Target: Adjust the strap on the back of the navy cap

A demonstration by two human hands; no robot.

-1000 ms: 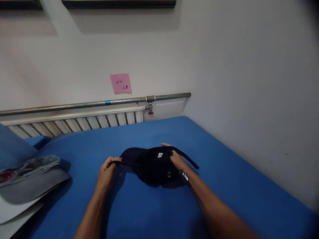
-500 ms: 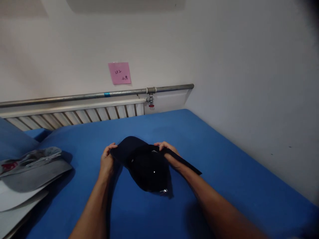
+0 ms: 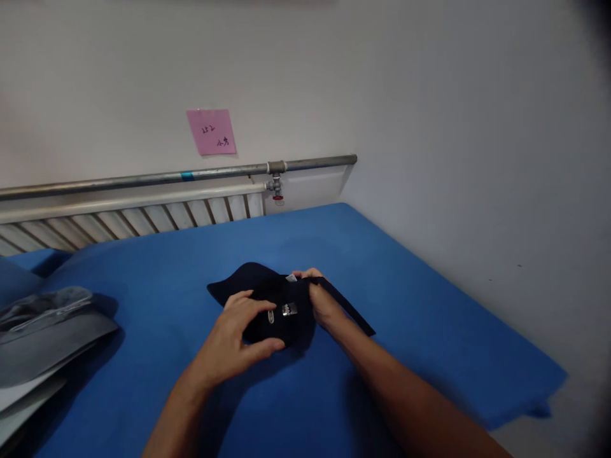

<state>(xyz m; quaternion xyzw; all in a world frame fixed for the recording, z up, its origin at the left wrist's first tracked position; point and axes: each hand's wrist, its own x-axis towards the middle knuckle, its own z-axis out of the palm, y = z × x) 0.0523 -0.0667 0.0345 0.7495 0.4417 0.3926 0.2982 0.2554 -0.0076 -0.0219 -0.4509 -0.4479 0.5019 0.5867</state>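
A dark baseball cap (image 3: pixel 281 327) is held above the blue-covered surface, its brim (image 3: pixel 245 280) pointing to the far left. At its edge, my right hand (image 3: pixel 321 296) grips the cap, with a long dark strap (image 3: pixel 346 307) stretching out beyond it to the right. My left hand (image 3: pixel 241 331) is over the near left of the crown, thumb and forefinger apart. Close to those fingertips are a silvery buckle (image 3: pixel 289 310) and a small oval metal eyelet (image 3: pixel 272 316). Whether the left fingers touch the cloth is unclear.
Several stacked caps (image 3: pixel 57 324), grey and white ones among them, lie at the left. Behind the blue-covered surface (image 3: pixel 405 305) run a radiator (image 3: pixel 143 219) and a metal pipe (image 3: pixel 229 171) with a red-handled valve (image 3: pixel 277 198). A pink note (image 3: pixel 212 131) hangs on the wall.
My left hand has left the brim and come across the crown near the buckle. The cap has turned so the buckle shows upward. My right hand keeps its grip. The view has shifted slightly right.
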